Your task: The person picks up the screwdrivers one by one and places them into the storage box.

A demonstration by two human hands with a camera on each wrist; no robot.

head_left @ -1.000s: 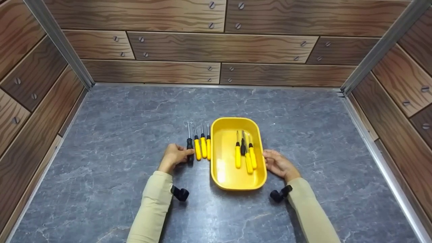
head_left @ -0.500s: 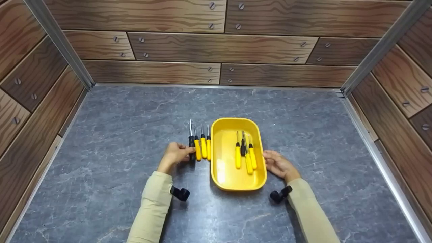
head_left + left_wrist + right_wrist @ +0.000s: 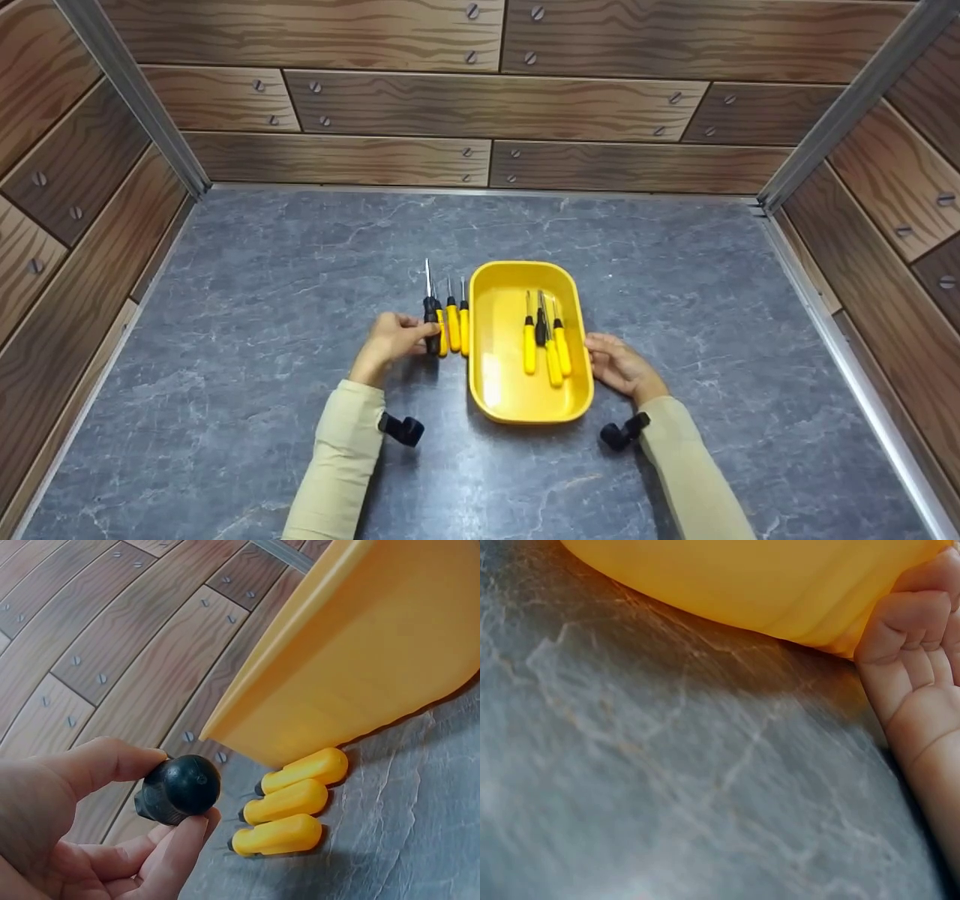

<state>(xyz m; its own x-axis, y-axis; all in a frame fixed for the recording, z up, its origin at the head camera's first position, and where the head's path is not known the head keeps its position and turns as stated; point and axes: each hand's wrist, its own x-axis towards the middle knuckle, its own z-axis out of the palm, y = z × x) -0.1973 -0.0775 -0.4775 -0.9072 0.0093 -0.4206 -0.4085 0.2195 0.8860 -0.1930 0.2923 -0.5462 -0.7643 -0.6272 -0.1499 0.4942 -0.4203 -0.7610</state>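
Feed check from my end: yellow tray (image 3: 496, 379) sits upright on the worktop (image 3: 300, 337), near the middle. Left hand (image 3: 388, 341) has thumb and fingers closed round the handle of a black screwdriver (image 3: 189, 787), shaft pointing away from the wearer. Handle looks lifted clear of the worktop in the left wrist view. Right hand (image 3: 619, 366) is at the tray's right side, fingers loosely bent and touching the outer wall; I can't tell whether it grips or just steadies.

Count: four tools in the tray, all toward its right half: three yellow-handled drivers (image 3: 562, 352) plus a short black driver (image 3: 541, 330). Three loose yellow drivers (image 3: 286, 800) lie side by side on the worktop, left of the tray, nearest one right beside its wall; contact unclear.

My read: about half done if all go in. Four inside, one in hand, three left to pick up.
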